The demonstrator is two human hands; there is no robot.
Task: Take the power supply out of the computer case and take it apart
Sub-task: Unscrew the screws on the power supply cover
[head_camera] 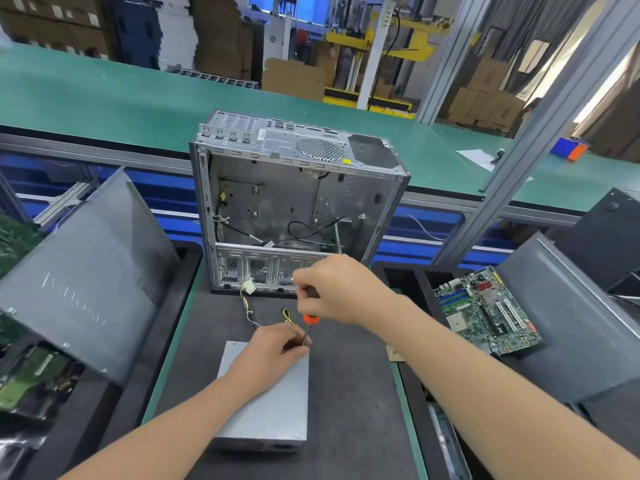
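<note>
Hands meet over one screwdriver (310, 318), which stands nearly upright. The right hand (339, 289) grips its black handle from above, and the left hand (270, 351) pinches the thin shaft near the tip while resting on the power supply (266, 407). That grey metal box lies flat on the dark tabletop (346, 410), out of the computer case (277, 202), which stands open just behind it. The screwdriver tip sits at the box's far right corner. Cables (247, 306) run from the box toward the case. A circuit board (485, 310) lies to the right.
</note>
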